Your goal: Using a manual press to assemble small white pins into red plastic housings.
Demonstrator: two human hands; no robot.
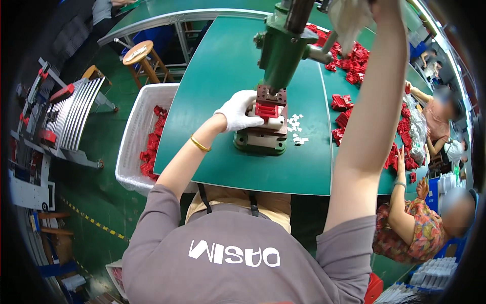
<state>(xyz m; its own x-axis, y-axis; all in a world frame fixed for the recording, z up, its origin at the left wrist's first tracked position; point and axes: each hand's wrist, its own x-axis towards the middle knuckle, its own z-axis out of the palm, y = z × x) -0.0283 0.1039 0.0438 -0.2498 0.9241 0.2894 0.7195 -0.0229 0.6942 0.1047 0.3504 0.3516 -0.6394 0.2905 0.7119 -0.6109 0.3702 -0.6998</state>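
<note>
My left hand, in a white glove, curls its thumb and fingers around the left side of a red plastic part. This part sits in the fixture of a green hand press, directly under the press head. The fixture has pale blocks and a dark metal base. My right arm reaches far up past the press. My right hand, also in a white glove, is smeared by motion at the upper edge beside the press lever; its fingers cannot be made out.
Small white pieces lie just right of the press on the green table. Heaps of red parts cover the table's right side. A white basket with red parts stands at the left, near a wooden stool. Co-workers sit at the right.
</note>
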